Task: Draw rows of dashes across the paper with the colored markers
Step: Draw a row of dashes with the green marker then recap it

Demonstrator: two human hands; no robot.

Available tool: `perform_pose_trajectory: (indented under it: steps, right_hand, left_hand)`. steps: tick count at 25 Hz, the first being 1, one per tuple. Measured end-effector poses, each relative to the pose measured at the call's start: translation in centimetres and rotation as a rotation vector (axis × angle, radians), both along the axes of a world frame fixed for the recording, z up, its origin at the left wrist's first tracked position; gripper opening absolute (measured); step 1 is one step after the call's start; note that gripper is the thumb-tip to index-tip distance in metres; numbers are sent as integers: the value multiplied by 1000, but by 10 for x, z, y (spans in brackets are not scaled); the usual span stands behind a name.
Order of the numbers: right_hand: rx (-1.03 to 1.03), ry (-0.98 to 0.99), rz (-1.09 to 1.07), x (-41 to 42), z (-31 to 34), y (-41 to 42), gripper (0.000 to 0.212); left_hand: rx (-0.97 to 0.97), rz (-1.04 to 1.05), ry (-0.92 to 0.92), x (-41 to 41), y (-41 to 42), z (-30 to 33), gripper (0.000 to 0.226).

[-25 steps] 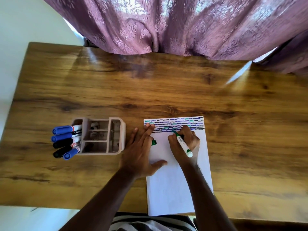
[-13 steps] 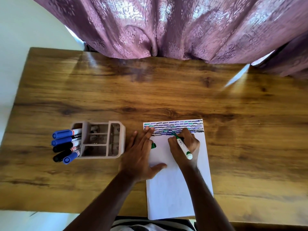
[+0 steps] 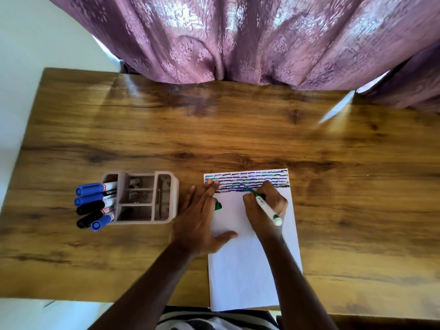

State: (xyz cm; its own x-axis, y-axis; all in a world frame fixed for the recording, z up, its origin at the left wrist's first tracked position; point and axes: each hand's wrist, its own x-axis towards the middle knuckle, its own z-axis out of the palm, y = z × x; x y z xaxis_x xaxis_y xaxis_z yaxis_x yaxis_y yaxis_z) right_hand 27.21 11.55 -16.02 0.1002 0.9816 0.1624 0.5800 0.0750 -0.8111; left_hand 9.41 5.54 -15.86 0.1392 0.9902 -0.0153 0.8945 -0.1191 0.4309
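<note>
A white sheet of paper (image 3: pixel 245 270) lies on the wooden table, its top strip filled with several rows of black, blue and green dashes (image 3: pixel 247 179). My right hand (image 3: pixel 266 206) grips a white marker with a green tip (image 3: pixel 267 208), the tip touching the paper just under the rows. My left hand (image 3: pixel 200 222) lies flat with fingers spread on the paper's left edge. A green cap (image 3: pixel 218 206) peeks out from under its fingers.
A beige plastic organizer (image 3: pixel 145 198) stands left of the paper with blue and black markers (image 3: pixel 95 203) leaning out of its left side. The wooden table (image 3: pixel 166 129) stretches beyond it, and a purple curtain (image 3: pixel 238 39) hangs behind its far edge.
The view has shifted slightly. My right hand with the green marker has edged a little along the row; my left hand stays pressed on the paper.
</note>
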Motion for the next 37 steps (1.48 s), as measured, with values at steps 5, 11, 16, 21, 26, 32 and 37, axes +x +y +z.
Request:
perform_pose_trajectory:
  steps: [5,11,16,21,26,32,37]
  right_hand:
    - [-172,487,76,20,19,13,12]
    - [-253,564,273,8,83,4,15]
    - [-366,880,462,-2,128,-27,13]
    - [-382,856,418,-17,143,-39,6]
    - [-354,778,449,-26,144,-39,8]
    - [-363,738,529,-32,149,-38,7]
    - [-394,699,573,-38,150,-44,9]
  left_hand:
    - [-4,-15,-72,-2,-1,3,88]
    - [-69,83,-492,-4,-10,41,48]
    - [-44,157,-708,-13,-36,90,31]
    - [-57,263,-901,-22,-49,112,20]
    - [4,185,-851,-33,-50,116,20]
    - [-11,129,-839,-47,-55,130,23]
    - [-27,123,-822,-54,-58,135,26]
